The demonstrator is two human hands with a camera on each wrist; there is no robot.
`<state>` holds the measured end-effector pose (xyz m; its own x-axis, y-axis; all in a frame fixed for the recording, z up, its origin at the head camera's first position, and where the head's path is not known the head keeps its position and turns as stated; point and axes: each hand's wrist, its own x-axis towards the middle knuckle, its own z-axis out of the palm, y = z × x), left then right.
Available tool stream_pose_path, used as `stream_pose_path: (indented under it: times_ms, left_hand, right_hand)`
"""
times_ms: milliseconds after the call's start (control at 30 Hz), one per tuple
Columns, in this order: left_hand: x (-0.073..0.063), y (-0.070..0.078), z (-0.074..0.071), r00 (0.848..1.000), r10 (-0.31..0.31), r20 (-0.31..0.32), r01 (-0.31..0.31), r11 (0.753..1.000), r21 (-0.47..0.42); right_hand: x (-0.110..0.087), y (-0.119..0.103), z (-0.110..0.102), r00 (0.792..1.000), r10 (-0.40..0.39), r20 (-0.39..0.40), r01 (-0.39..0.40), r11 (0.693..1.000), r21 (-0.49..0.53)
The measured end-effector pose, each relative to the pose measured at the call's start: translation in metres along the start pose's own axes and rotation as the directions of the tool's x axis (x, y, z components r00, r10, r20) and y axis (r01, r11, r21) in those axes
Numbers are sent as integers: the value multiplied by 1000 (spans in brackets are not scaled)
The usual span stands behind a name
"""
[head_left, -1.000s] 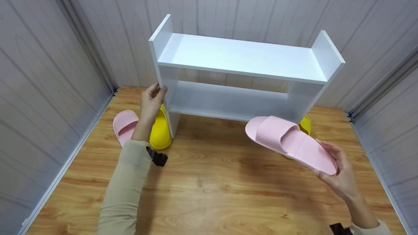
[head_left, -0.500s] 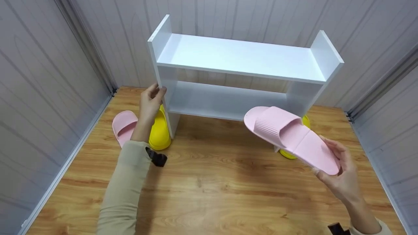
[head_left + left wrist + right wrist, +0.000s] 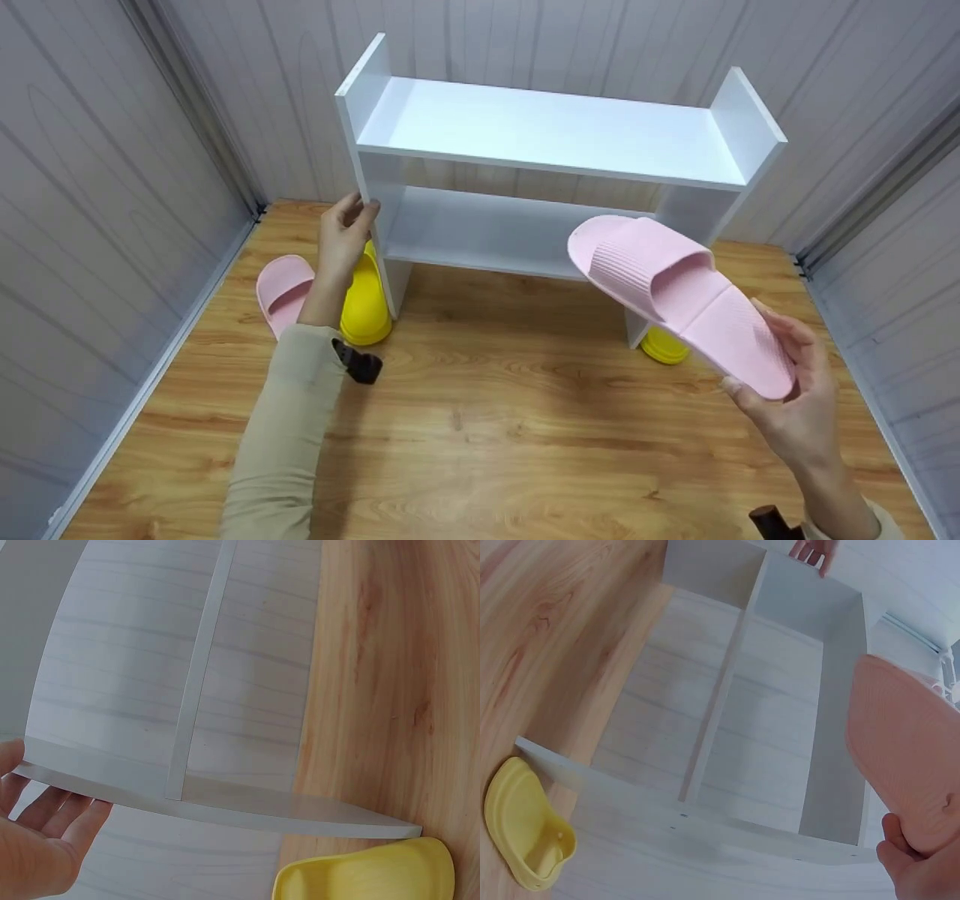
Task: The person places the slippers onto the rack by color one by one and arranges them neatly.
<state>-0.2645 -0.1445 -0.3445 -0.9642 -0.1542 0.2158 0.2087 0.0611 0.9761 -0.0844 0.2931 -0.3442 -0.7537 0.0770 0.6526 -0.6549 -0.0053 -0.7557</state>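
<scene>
My right hand (image 3: 795,405) grips a pink slipper (image 3: 724,322) by its heel, thumb on the near side and fingers on the far side. The slipper is in the air, toe to the upper left, overlapping the shelf's right part in the head view. In the right wrist view the pink sole (image 3: 907,742) shows. My left hand (image 3: 345,240) holds the left side panel of the white two-tier shelf (image 3: 555,131), thumb at its front edge and fingers on the outer side. Both shelf boards are visible, the lower one partly behind the slipper.
A yellow clog (image 3: 365,307) stands against the shelf's left outer side, and another yellow clog (image 3: 664,346) is by the right one, partly hidden. A second pink slipper (image 3: 283,281) lies left on the wood floor (image 3: 480,435), half behind my left arm. Panelled walls surround the floor.
The pink slipper in my right hand has risen, its toe lifting from below the lower board's front edge to overlap that board. My left hand has stayed on the side panel.
</scene>
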Motion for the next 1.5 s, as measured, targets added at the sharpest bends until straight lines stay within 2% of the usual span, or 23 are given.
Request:
stream_pose_path:
  times_ms: [200,467,767,867,1100,1267,1500]
  left_hand:
    - [-8,16,2,1000,-22,8,22,1000,-6]
    - [2,-4,-1,1000,-6,0,6,1000,-13]
    - [1,-3,0,1000,12,0,-12,1000,6]
    - [0,-3,0,1000,15,2,-15,1000,2]
    - [1,-3,0,1000,11,-3,-11,1000,-7]
    - [1,-3,0,1000,4,-5,-4,1000,7]
    - [1,-3,0,1000,-13,-6,13,1000,10]
  right_hand:
    - [1,-3,6,998,-49,-50,51,998,33]
    - [9,-6,16,986,-63,-156,61,998,-17]
    - [19,-11,31,966,-84,-243,57,991,-119]
    - [23,-11,35,962,-69,-263,30,988,-152]
    - [30,0,35,958,-28,-285,-18,987,-159]
    - [35,0,42,955,-29,-294,-37,975,-218]
    - [44,-13,55,959,-61,-276,-50,924,-379]
